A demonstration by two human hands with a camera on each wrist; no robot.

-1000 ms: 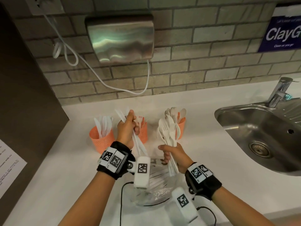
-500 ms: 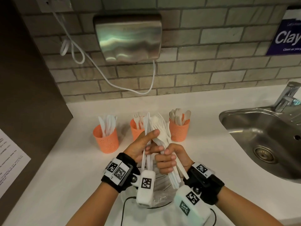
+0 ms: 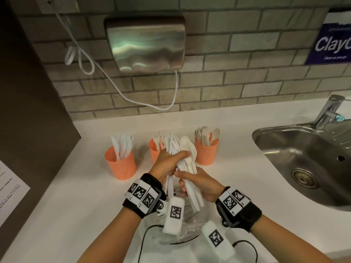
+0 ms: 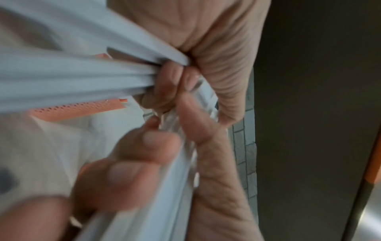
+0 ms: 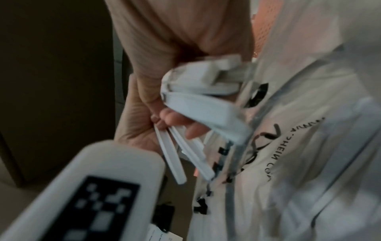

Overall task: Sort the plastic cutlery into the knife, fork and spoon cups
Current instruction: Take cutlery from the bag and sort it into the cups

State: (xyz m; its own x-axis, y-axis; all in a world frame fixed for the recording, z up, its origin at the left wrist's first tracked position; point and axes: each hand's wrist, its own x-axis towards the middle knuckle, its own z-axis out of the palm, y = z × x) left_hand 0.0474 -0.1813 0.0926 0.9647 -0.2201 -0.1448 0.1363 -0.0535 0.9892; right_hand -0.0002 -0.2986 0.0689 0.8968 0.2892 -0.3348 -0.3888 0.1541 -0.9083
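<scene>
- Your left hand (image 3: 167, 164) is curled round a small bunch of white knives (image 3: 169, 147); their tips point up and away from you; the handles hang down past your wrist
- Your right hand (image 3: 199, 184) is curled round a bigger mixed bunch (image 3: 187, 156) of spoons and forks; your left thumb lies across this bunch too, so both hands touch it
- The two hands are right together, one just above the other, over a clear plastic bag (image 3: 190, 232) on the white counter (image 3: 76, 205)
- All the sticks stand nearly up and down, leaning a little to the back wall; that is the same way they must go into a cup
- Three orange cups stand in a row just behind your hands; the knife cup (image 3: 120, 165) is off to the left and your left hand is nearer to it
- The fork cup (image 3: 154, 151) sits right behind your left hand; the spoon cup (image 3: 206, 154) is behind and a bit right, nearer your right hand
- I think you are picking one kind out of the mixed bunch; next, the knives likely go left
- The sink (image 3: 303, 164) is far off on the right
</scene>
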